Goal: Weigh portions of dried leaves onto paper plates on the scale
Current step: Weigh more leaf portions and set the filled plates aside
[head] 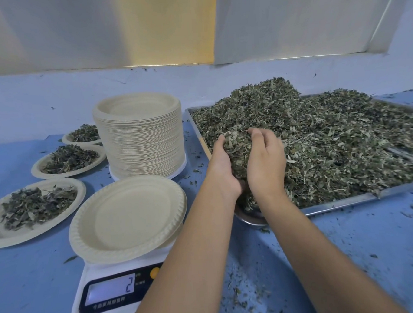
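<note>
Scale (107, 295) sat nearest, readout 2, with the empty paper plate (127, 217) on it. Step: scooping a portion. Left hand (221, 165) and right hand (265, 160) were cupped together, fingers curled round a handful of leaves (236, 147) over the tray (348, 199) heap's near-left end. Next move likely needs a spill-free carry left onto that plate. Palms were hidden and the tray's right end was cut off. Filled plates (32, 210) and a plate stack (140, 133) lay beyond.
</note>
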A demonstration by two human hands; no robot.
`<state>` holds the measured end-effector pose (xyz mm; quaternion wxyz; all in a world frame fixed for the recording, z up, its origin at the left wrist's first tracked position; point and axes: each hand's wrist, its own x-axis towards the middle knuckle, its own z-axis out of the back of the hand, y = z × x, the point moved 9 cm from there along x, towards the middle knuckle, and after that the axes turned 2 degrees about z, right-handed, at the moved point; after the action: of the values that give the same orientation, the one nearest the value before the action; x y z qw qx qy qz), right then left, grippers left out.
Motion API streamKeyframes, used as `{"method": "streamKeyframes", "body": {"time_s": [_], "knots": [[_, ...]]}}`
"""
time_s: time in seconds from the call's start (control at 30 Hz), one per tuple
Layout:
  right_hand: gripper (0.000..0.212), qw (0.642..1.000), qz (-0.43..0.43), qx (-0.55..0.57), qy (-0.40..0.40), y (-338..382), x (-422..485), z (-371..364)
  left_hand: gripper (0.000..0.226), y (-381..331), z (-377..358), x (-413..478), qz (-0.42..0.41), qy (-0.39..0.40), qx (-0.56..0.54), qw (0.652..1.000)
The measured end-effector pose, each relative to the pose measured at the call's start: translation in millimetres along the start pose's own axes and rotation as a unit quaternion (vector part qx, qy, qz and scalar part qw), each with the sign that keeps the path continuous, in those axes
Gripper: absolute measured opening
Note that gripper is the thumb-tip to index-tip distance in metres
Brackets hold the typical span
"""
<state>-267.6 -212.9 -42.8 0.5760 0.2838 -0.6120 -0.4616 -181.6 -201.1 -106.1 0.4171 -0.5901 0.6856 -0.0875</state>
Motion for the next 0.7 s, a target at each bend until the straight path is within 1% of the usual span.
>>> {"method": "streamKeyframes", "body": {"time_s": [0.17, 0.3, 0.4, 0.53, 0.63, 0.7], "knots": [[0.027, 0.999, -0.013, 0.03, -0.027, -3.5, 0.2, 4.9, 0.052, -11.2, 3.4, 3.0, -0.025, 0.02, -0.029, 0.999], [0.035, 0.998, -0.028, 0.055, -0.029, -6.9, 0.1, 4.6, 0.047, -19.3, -1.5, -1.6, -0.037, 0.052, -0.052, 0.997], [0.04, 0.989, -0.093, 0.11, -0.012, -20.8, 0.9, -0.9, 0.046, -22.5, -3.3, -4.0, -0.038, 0.06, -0.062, 0.996], [0.041, 0.968, -0.174, 0.178, 0.015, -33.6, -1.5, -7.8, 0.05, -28.5, -1.8, -5.2, -0.04, 0.057, -0.075, 0.995], [0.037, 0.948, -0.235, 0.207, 0.049, -41.1, -7.1, -17.0, 0.049, -32.8, -3.2, -6.9, -0.049, 0.071, -0.087, 0.993], [0.029, 0.93, -0.276, 0.235, 0.058, -44.4, -12.0, -22.4, 0.051, -33.8, -5.1, -7.9, -0.05, 0.081, -0.094, 0.991]]}}
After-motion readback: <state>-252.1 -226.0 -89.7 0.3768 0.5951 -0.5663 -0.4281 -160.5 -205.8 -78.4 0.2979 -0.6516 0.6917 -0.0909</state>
